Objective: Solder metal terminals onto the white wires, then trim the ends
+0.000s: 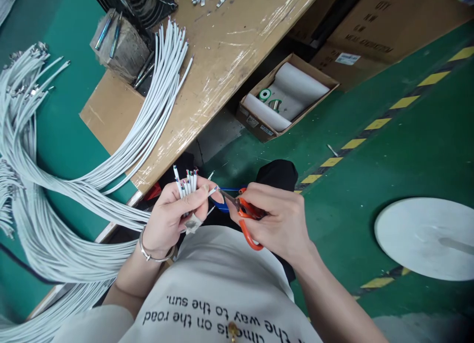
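Observation:
My left hand (181, 209) is closed round several white cables (188, 184), whose cut ends with coloured inner wires stick up past the fingers. One cable end is pinched between thumb and forefinger, pointing right. A piece of tape (192, 223) shows on the lower fingers. My right hand (274, 214) grips orange-handled scissors (246, 210), their blades at the tip of the pinched cable. Whether the blades touch the wire I cannot tell. From the left hand, the long cable bundle (99, 200) runs back over the table at left.
A cardboard-covered table (222, 61) holds more cable ends, a fan (144, 7) and a block with metal pens (124, 47). Below stands an open carton (289, 98) with solder spools. A round white stool (425, 237) is on the green floor at right.

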`<action>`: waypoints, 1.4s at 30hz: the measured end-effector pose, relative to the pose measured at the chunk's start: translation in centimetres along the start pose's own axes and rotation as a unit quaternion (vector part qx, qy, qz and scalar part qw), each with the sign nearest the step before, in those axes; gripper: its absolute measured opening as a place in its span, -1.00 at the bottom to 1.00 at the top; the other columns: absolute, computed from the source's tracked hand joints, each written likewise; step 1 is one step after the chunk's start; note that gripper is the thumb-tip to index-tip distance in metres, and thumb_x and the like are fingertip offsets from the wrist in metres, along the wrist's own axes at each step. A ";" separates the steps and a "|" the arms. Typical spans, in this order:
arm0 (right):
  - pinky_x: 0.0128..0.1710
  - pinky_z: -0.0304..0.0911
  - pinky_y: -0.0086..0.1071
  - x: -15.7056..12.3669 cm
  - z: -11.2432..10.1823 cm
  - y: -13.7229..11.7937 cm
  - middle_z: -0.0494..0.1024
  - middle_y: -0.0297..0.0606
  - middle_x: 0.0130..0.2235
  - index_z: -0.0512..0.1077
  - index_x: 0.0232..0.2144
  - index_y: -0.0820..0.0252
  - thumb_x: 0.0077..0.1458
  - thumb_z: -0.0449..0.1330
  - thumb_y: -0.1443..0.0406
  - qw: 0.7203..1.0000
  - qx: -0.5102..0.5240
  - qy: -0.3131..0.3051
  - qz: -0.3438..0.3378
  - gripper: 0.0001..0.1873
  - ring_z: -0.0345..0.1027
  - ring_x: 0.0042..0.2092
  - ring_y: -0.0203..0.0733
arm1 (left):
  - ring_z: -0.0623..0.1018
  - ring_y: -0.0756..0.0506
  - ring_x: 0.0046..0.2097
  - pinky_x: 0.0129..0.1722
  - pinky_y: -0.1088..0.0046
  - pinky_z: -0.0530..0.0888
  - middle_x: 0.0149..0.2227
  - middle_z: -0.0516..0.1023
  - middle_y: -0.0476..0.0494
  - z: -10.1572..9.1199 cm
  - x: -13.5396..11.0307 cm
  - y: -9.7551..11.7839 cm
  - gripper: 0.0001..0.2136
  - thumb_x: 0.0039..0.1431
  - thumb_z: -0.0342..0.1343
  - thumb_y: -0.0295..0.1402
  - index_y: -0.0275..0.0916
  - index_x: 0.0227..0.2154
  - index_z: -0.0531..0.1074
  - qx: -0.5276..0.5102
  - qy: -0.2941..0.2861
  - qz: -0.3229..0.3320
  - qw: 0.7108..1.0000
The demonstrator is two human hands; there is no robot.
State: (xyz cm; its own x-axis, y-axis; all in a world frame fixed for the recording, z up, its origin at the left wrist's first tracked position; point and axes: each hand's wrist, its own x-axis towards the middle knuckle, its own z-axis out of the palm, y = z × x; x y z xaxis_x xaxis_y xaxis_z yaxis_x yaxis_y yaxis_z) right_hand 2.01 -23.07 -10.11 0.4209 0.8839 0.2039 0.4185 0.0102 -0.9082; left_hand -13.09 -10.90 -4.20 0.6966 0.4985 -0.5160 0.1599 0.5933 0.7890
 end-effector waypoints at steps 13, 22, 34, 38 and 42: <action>-0.56 -0.10 -0.38 0.1 0.2 0.0 0.07 -0.46 -0.55 0.11 -0.63 0.13 0.01 0.22 0.52 0.999 -0.037 0.019 -0.034 -0.61 -0.08 -0.50 -0.36 | 0.01 0.15 -0.67 -0.68 0.54 -0.13 -0.67 0.28 0.10 0.2 -0.1 0.2 -0.75 0.35 0.25 -0.19 -0.30 -0.30 0.57 0.004 0.016 -0.016 1.000; -0.59 -0.14 -0.38 0.2 0.6 0.4 0.10 -0.47 -0.60 0.12 -0.64 0.14 0.10 0.22 0.48 0.990 -0.102 0.059 -0.082 -0.58 -0.09 -0.54 -0.39 | 0.01 0.14 -0.66 -0.67 0.55 -0.08 -0.68 0.23 0.12 0.3 0.1 0.4 -0.73 0.35 0.24 -0.18 -0.32 -0.30 0.60 0.024 0.022 -0.017 0.999; -0.61 -0.09 -0.36 0.9 3.1 -0.2 0.12 -0.46 -0.65 0.16 -0.68 0.11 0.06 0.21 0.47 0.979 0.045 0.198 0.022 -0.60 -0.04 -0.61 -0.36 | 0.02 0.10 -0.61 -0.63 0.53 -0.02 -0.65 0.19 0.12 0.5 -0.2 0.2 -0.72 0.29 0.28 -0.14 -0.31 -0.29 0.58 0.025 0.054 -0.007 0.998; -0.63 -0.11 -0.32 2.0 0.5 1.1 0.04 -0.46 -0.71 0.05 -0.71 0.09 0.22 0.07 0.43 0.944 0.097 0.308 0.075 -0.51 -0.08 -0.67 -0.34 | 0.01 0.11 -0.61 -0.64 0.54 -0.04 -0.65 0.16 0.14 0.0 -0.2 -0.1 -0.71 0.28 0.28 -0.14 -0.32 -0.31 0.56 0.011 0.053 -0.045 0.998; -0.57 -0.03 -0.34 1.4 0.4 1.4 0.24 -0.43 -0.65 0.26 -0.70 0.14 0.13 0.31 0.40 0.964 0.091 0.229 0.102 -0.56 0.07 -0.59 -0.34 | -0.01 0.12 -0.63 -0.64 0.58 -0.04 -0.66 0.13 0.16 0.0 -0.1 0.4 -0.76 0.30 0.26 -0.22 -0.32 -0.33 0.54 -0.023 0.043 -0.032 0.998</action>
State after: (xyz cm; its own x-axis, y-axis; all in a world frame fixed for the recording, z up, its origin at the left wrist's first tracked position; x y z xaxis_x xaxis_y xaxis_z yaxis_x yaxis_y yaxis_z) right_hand 2.86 -21.62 -11.19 0.8086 0.5768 0.1164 0.1582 -0.0226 -0.9871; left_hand -13.09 -10.70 -3.89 0.6230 0.5093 -0.5937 0.1694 0.6532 0.7380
